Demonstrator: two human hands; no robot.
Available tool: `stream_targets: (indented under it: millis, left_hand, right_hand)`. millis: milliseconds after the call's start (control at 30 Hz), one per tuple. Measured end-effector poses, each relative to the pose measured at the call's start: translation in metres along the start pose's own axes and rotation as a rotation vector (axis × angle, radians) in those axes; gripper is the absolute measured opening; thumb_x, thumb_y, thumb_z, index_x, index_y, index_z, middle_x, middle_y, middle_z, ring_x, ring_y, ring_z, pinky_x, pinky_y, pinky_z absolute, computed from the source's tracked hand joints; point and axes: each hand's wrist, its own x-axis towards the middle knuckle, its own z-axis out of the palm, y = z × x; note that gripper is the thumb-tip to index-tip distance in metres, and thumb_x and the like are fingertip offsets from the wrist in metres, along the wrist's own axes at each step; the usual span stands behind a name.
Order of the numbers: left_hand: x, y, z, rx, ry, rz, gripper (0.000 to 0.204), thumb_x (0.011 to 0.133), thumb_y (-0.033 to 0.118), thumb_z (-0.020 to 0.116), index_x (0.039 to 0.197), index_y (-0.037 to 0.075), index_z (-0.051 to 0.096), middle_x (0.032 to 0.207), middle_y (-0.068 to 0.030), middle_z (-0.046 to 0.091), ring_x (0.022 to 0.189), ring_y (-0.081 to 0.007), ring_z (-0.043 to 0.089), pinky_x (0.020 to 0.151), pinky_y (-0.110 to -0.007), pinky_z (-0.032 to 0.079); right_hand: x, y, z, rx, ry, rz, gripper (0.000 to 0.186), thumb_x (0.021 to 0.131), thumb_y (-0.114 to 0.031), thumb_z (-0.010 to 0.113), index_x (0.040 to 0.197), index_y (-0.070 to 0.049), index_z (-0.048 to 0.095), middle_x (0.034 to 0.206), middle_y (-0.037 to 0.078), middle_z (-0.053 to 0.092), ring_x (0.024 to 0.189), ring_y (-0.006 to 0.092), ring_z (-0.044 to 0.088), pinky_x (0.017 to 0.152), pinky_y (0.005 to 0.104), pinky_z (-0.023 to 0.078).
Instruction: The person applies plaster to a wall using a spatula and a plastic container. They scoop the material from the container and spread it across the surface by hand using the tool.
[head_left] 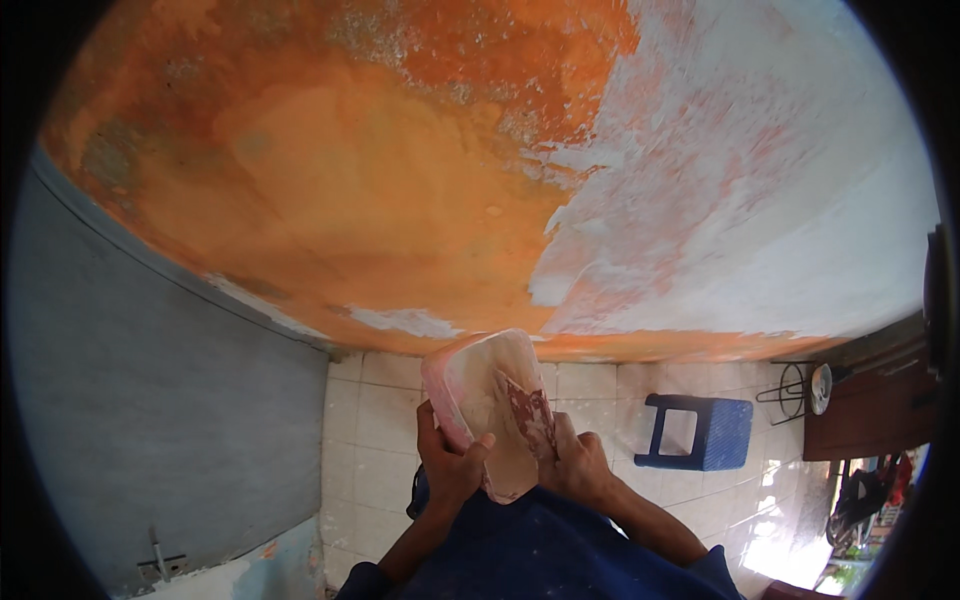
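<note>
Left hand (455, 468) held pale tub (447, 400) as right hand (578, 458) gripped scraper (532, 420)

The tub, a long, round-cornered container with pinkish, smeared walls, was in front of the person's body, its open top showing. The left hand was closed on the tub's left side, its thumb over the rim and its fingers against the outer wall. Inside the tub lay a pale, creamy paste (480, 395), spread over the bottom and sides.

The right hand, at the tub's right side, was closed around the near end of the scraper. The tool's flat, reddish-brown blade, streaked with pale paste, slanted into the tub, its tip toward the far end; the handle was mostly hidden by the fingers.

Beyond the tub rose a wall: ahead and to the left its surface was a patchy orange coat (350, 210), while to the right a whitish layer (790, 170) covered most of it, with pink showing through. A grey surface (160, 370) stood to the left of the tub. Below the tub spread a floor of light tiles (375, 450). A blue stool (727, 435) was on that floor, to the tub's right, and a reddish-brown piece of furniture (870, 415) stood farther right.
</note>
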Motion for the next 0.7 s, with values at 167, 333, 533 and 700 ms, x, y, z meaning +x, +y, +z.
stream_targets:
  millis: [167,333,533,700]
  left_hand:
    - [0.000,0.002,0.003,0.087,0.001,-0.022,0.064,0.066,-0.004,0.066,0.122,-0.001,0.035,0.108,-0.0159,0.054,0.098,-0.0220,0.060,0.082,-0.033,0.051]
    - [0.001,-0.005,0.003,-0.003,0.022,0.028,0.063,0.065,-0.005,0.066,0.121,0.000,0.036,0.107,-0.0152,0.054,0.097,-0.0220,0.061,0.081,-0.033,0.052]
    - [0.003,-0.003,0.005,0.025,0.015,0.050,0.063,0.065,-0.006,0.064,0.121,0.000,0.036,0.110,-0.0157,0.052,0.099,-0.0233,0.060,0.083,-0.033,0.052]
    - [0.007,-0.006,0.007,-0.046,0.026,0.063,0.061,0.067,-0.006,0.062,0.122,0.000,0.036,0.111,-0.0153,0.052,0.101,-0.0229,0.059,0.085,-0.033,0.051]
  right_hand:
    - [0.003,-0.016,-0.009,0.053,0.078,0.010,0.024,0.083,-0.005,0.059,0.101,0.007,0.048,0.065,0.018,0.059,0.046,0.0379,0.057,0.040,0.0422,0.045]
    - [-0.001,-0.022,0.002,0.127,0.133,0.121,0.020,0.085,-0.004,0.058,0.097,0.007,0.047,0.062,0.019,0.060,0.048,0.0386,0.058,0.040,0.0421,0.045]
    - [-0.001,-0.027,-0.002,0.160,0.143,0.166,0.018,0.086,-0.005,0.057,0.096,0.006,0.047,0.067,0.022,0.062,0.052,0.0407,0.059,0.045,0.0437,0.047]
    - [0.005,-0.034,-0.018,0.239,0.177,0.278,0.018,0.090,-0.010,0.056,0.096,0.005,0.049,0.067,0.021,0.061,0.052,0.0370,0.061,0.047,0.0407,0.048]
